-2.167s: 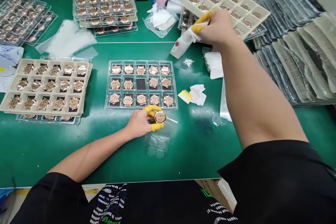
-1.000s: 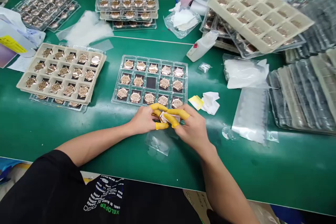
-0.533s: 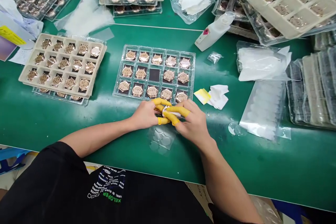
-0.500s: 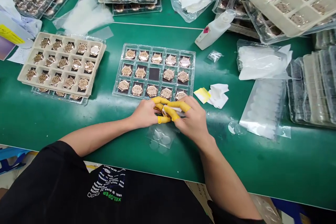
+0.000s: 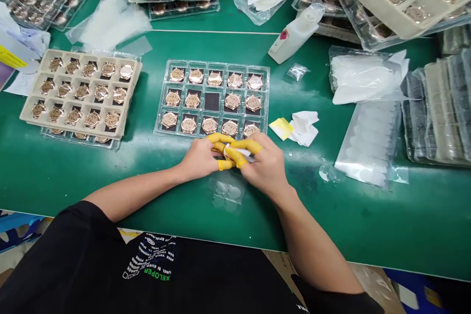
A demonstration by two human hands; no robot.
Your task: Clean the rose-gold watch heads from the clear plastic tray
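My left hand (image 5: 198, 158), with yellow finger cots on its fingers, is closed around a rose-gold watch case (image 5: 226, 150), mostly hidden by the fingers. My right hand (image 5: 268, 163), also in yellow finger cots, pinches a white wipe (image 5: 244, 152) against the case. Just beyond both hands lies a clear plastic tray (image 5: 212, 102) with rows of watch cases, backs up; one middle compartment shows only its black pad. Below the hands, a small clear sheet with round films (image 5: 228, 190) rests on the green table.
To the left, a beige tray (image 5: 125, 130) of watch cases sits on another tray. A white bottle (image 5: 292, 39), crumpled wipes (image 5: 304, 128) and a sheet of round films (image 5: 364, 144) lie to the right. Stacked trays (image 5: 172, 2) stand at the back.
The view has shifted slightly, so the trays sit a little further left in it. Both hands keep their hold on the watch case and wipe, with only small finger movement.
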